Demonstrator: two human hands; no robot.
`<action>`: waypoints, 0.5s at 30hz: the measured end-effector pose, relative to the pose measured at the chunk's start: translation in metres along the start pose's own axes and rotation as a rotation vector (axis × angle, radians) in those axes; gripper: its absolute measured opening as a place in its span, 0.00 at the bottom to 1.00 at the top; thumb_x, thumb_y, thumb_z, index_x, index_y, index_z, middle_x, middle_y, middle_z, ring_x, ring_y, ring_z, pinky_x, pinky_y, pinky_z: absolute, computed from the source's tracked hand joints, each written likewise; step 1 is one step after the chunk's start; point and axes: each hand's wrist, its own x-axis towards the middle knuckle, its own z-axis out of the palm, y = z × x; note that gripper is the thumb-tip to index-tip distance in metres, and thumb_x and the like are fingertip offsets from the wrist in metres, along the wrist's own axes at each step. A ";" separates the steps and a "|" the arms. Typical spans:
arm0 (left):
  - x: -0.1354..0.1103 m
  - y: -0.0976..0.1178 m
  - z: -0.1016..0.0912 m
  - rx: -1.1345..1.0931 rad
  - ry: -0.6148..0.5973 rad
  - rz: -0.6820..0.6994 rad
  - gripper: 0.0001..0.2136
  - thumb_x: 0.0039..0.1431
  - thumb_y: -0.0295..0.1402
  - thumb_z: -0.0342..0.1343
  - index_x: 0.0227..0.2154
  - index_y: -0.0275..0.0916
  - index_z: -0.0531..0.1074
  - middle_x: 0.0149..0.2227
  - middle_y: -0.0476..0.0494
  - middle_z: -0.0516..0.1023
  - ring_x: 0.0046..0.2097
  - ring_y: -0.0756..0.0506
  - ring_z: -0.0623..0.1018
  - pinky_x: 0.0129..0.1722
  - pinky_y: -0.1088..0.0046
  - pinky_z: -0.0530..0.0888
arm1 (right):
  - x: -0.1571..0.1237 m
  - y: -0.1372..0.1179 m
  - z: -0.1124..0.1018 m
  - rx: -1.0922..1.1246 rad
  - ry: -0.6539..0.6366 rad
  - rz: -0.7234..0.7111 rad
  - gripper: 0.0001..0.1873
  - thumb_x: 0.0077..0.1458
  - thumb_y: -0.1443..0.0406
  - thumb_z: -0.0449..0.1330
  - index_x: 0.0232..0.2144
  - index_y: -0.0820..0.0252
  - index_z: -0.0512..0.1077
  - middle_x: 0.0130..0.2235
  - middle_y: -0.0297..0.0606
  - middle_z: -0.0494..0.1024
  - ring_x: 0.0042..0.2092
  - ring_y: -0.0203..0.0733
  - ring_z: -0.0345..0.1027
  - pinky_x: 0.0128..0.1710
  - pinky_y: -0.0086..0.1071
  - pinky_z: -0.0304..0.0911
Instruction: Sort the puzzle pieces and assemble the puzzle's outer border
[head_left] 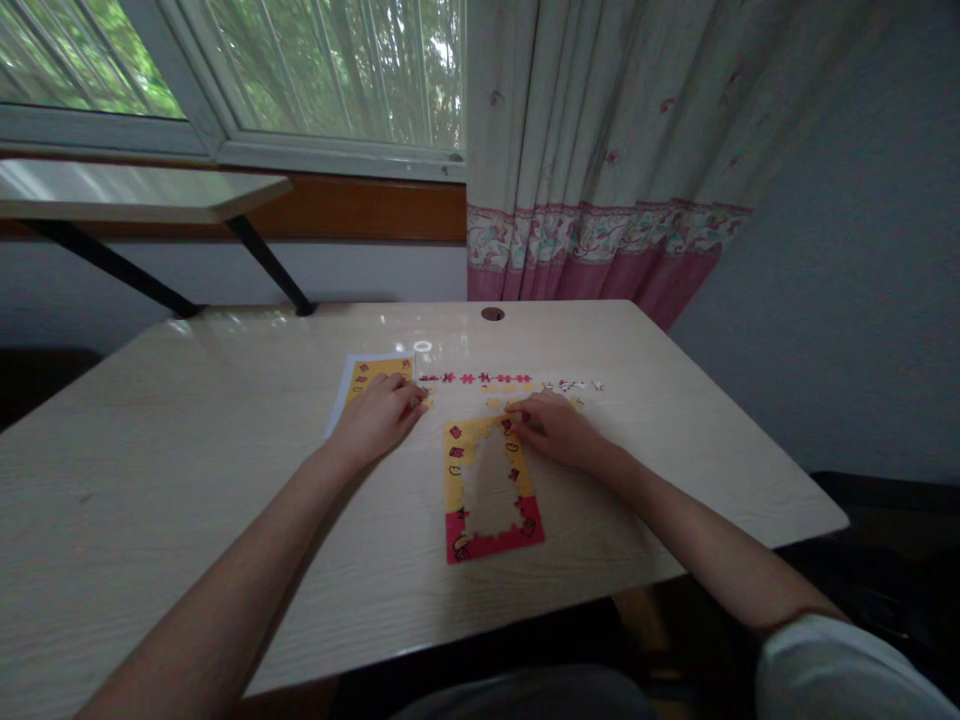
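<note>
A jigsaw puzzle border (pixel 493 543), yellow above and red below, lies on the table in front of me, its middle open to the tabletop. My right hand (pixel 559 428) rests at its upper right corner, fingers bent together; whatever they hold is hidden. Further left, my left hand (pixel 381 415) reaches over the right part of a printed picture sheet (pixel 357 382). Its thumb and fingertips close on a small yellow puzzle piece (pixel 428 403). Red puzzle pieces (pixel 467 379) form a row behind the hands. Yellow puzzle pieces (pixel 517 388) and white puzzle pieces (pixel 574 385) lie nearer the right hand.
The pale wooden table (pixel 645 360) has a round cable hole (pixel 493 314) near its back edge. A raised shelf (pixel 142 190) on black supports stands at the back left. Behind the table hang curtains (pixel 600 150) beside a window (pixel 322 70).
</note>
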 end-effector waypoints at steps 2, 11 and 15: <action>0.001 -0.003 0.001 -0.069 0.016 -0.004 0.11 0.57 0.37 0.49 0.36 0.38 0.72 0.37 0.40 0.72 0.41 0.40 0.69 0.41 0.63 0.67 | 0.000 -0.001 -0.001 0.004 0.008 0.002 0.13 0.54 0.65 0.57 0.43 0.59 0.71 0.34 0.37 0.75 0.36 0.39 0.64 0.41 0.35 0.57; 0.003 0.047 -0.005 -1.114 0.148 -0.399 0.09 0.43 0.38 0.60 0.20 0.36 0.72 0.22 0.47 0.73 0.26 0.50 0.69 0.25 0.74 0.65 | 0.003 -0.013 0.002 0.101 0.206 -0.044 0.08 0.53 0.67 0.57 0.37 0.59 0.73 0.31 0.36 0.75 0.35 0.37 0.66 0.40 0.33 0.58; 0.001 0.078 -0.006 -1.579 0.099 -0.583 0.08 0.36 0.34 0.64 0.21 0.36 0.74 0.22 0.48 0.73 0.23 0.53 0.68 0.20 0.79 0.63 | 0.003 -0.029 0.006 0.106 0.352 -0.026 0.10 0.53 0.61 0.59 0.37 0.57 0.73 0.28 0.35 0.74 0.33 0.37 0.66 0.38 0.32 0.58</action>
